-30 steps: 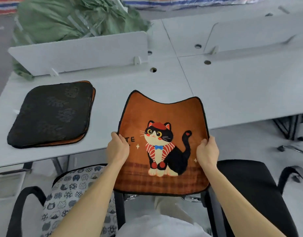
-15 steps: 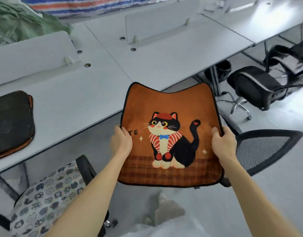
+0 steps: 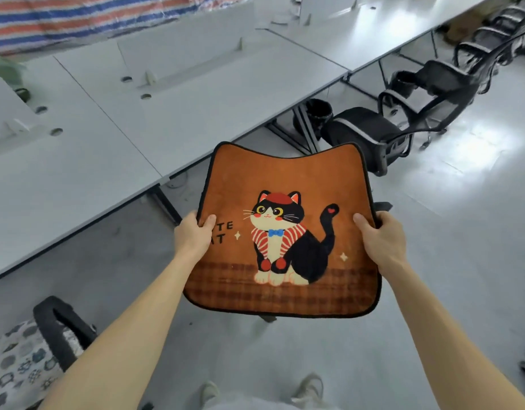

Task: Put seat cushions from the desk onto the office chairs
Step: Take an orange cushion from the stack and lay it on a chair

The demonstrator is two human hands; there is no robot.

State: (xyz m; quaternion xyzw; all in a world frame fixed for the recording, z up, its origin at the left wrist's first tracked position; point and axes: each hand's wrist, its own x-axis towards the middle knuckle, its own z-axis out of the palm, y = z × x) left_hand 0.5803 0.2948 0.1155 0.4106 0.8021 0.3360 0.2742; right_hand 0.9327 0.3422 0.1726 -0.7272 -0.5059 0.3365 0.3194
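I hold an orange seat cushion [image 3: 296, 179] with a black cat picture flat in front of me, above the grey floor. My left hand [image 3: 193, 232] grips its left edge and my right hand [image 3: 381, 236] grips its right edge. At the bottom left is an office chair [image 3: 52, 324] whose seat carries a cat-patterned cushion [image 3: 15, 362]. A black office chair [image 3: 370, 128] stands empty beyond the orange cushion, beside the grey desk [image 3: 181, 113].
Long grey desks with low dividers [image 3: 178, 51] run across the upper left. More black chairs [image 3: 489, 34] line the top right. A black bin [image 3: 319, 109] sits under the desk. My shoes [image 3: 308, 386] show at the bottom.
The view has swung right: the dark cushion on the desk has left the frame and the chair at the right is now further into view. Both hands keep the orange cushion.
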